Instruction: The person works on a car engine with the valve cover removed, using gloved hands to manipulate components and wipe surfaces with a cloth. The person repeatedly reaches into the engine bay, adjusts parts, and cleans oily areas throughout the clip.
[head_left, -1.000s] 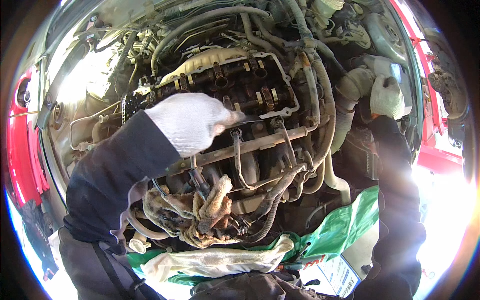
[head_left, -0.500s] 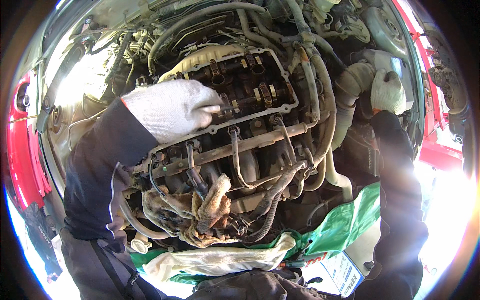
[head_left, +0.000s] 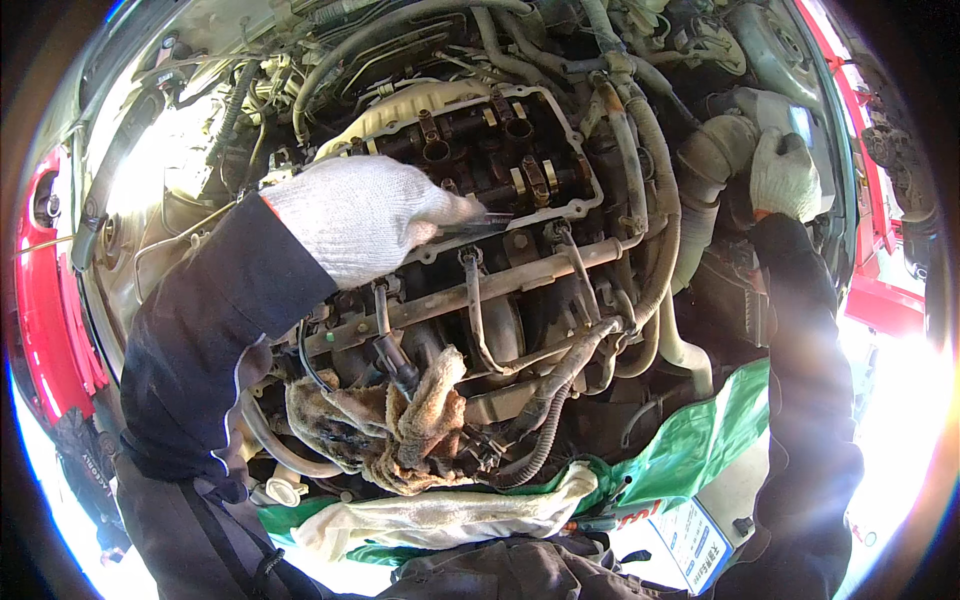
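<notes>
My left hand point(head_left: 365, 222), in a white knitted glove, pinches a thin dark flat blade point(head_left: 490, 222) between thumb and fingers. The blade lies along the near rim of the opened cylinder head point(head_left: 549, 212). Camshafts and brass-coloured bearing edges point(head_left: 519, 181) show inside that rim, partly hidden by the glove. At the right, my right hand point(head_left: 785, 178), gloved the same way, is curled against a grey housing point(head_left: 826, 150) beside a ribbed air hose point(head_left: 715, 150). Whatever its fingers enclose is out of sight.
A metal pipe point(head_left: 505, 280) with several branches crosses in front of the head. Stained rags point(head_left: 425, 425) lie among the hoses nearer me. A white cloth point(head_left: 430, 520) and green cover point(head_left: 690, 440) drape the front edge. Thick hoses point(head_left: 668, 220) run along the right side.
My left hand has shifted right along the near rim, and the dark blade now shows beyond its fingers. The right hand stays at the housing. The view has shifted slightly.
</notes>
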